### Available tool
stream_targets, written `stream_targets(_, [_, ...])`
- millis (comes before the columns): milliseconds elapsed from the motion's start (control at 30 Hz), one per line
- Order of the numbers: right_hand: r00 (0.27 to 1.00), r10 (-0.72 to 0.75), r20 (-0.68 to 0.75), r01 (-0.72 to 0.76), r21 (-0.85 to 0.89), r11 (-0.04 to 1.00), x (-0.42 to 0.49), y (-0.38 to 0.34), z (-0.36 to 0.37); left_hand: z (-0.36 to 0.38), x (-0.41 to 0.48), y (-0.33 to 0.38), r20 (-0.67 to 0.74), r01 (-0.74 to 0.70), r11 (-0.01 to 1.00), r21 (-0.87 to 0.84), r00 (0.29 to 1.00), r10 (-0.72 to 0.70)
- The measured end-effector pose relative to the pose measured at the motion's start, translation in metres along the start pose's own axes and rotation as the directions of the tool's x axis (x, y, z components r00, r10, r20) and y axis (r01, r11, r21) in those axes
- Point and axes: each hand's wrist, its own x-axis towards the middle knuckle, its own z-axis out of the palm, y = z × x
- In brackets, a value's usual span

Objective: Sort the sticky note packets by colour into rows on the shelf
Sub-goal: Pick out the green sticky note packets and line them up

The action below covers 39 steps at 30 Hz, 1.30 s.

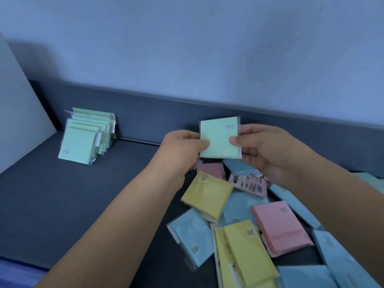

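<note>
A green sticky note packet (219,138) is held up above the shelf between both hands. My left hand (180,148) pinches its left edge and my right hand (268,148) pinches its right edge. A row of several green packets (87,138) stands leaning at the back left of the dark shelf (83,194). Under and in front of my hands lies a mixed pile: yellow packets (207,194), pink packets (280,227) and blue packets (191,238), overlapping one another.
A dark raised back edge (166,117) runs behind the shelf, with a pale wall above. A light side panel (18,113) closes the shelf at the left. Bare shelf surface lies between the green row and the pile.
</note>
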Motion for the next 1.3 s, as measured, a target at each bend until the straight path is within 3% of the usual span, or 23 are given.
stream_targets(67, [0.996, -0.065, 0.068, 0.063, 0.025, 0.998, -0.008, -0.009, -0.008, -0.004, -0.007, 0.003, 0.0, -0.094, 0.995, -0.017, 0.996, 0.094])
stream_targets(167, [0.985, -0.16, 0.063, 0.163, -0.061, 0.985, -0.016, -0.019, -0.02, -0.005, -0.018, 0.007, -0.007, -0.205, 0.975, -0.087, 0.979, 0.205])
stream_targets(367, [0.954, -0.277, 0.115, 0.295, -0.198, 0.935, -0.031, -0.022, -0.029, -0.002, -0.047, 0.004, -0.082, -0.304, 0.94, -0.156, 0.952, 0.295])
stream_targets(567, [0.83, -0.541, 0.136, 0.554, -0.319, 0.769, -0.048, -0.018, 0.0, -0.026, -0.068, -0.008, -0.211, -0.381, 0.923, -0.046, 0.907, 0.364])
stream_targets(667, [0.761, -0.618, 0.198, 0.633, -0.437, 0.639, -0.057, -0.021, 0.031, -0.053, -0.075, -0.011, -0.264, -0.315, 0.937, -0.152, 0.926, 0.268])
stream_targets(733, [0.743, -0.63, 0.224, 0.661, -0.396, 0.638, -0.061, -0.02, 0.054, -0.075, -0.077, -0.01, -0.226, -0.221, 0.925, -0.31, 0.962, 0.154])
stream_targets(800, [0.7, -0.663, 0.266, 0.701, -0.434, 0.566, -0.06, -0.018, 0.077, -0.102, -0.074, -0.009, -0.148, -0.119, 0.89, -0.44, 0.987, 0.059])
stream_targets(967, [0.606, -0.684, 0.407, 0.754, -0.569, 0.329, -0.052, -0.008, 0.151, -0.184, -0.056, -0.025, -0.108, -0.082, 0.907, -0.413, 0.993, 0.041])
stream_targets(1067, [0.641, -0.662, 0.389, 0.734, -0.563, 0.38, -0.039, 0.006, 0.193, -0.228, -0.041, -0.033, -0.124, -0.064, 0.931, -0.359, 0.992, 0.021])
stream_targets(1200, [0.83, -0.532, 0.165, 0.554, -0.349, 0.756, -0.029, 0.021, 0.244, -0.271, -0.025, -0.034, -0.083, -0.065, 0.962, -0.266, 0.996, 0.044])
stream_targets(1300, [0.914, -0.405, 0.0, 0.386, -0.299, 0.873, -0.021, 0.028, 0.274, -0.292, -0.013, -0.034, -0.056, -0.069, 0.974, -0.215, 0.997, 0.058])
